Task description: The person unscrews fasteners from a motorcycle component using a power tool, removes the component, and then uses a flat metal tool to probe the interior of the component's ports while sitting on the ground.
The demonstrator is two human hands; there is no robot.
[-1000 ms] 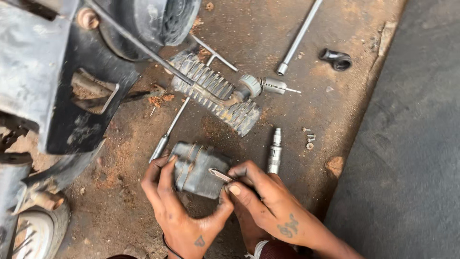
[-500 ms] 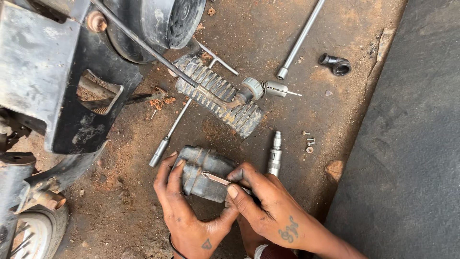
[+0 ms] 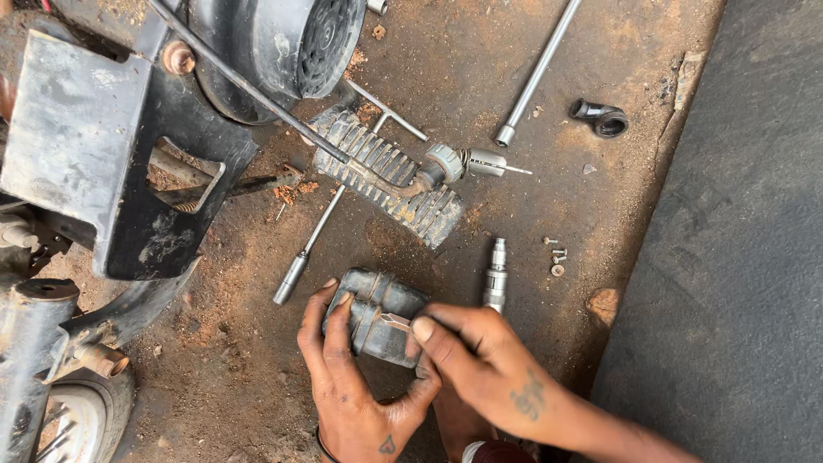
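Both hands close together, left hand fingers curled, right hand pinching.

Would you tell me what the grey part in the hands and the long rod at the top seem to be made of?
Grey part: probably cast metal, dull, grimy and uneven, gripped by the left hand. Long rod: likely steel, smooth with bright reflections.

Grey part partly under hands, wheel cut at btm-left, tiny screws unclear

Rusty-brown dirt floor; grey concrete slab at right; daylight, probably outdoors.
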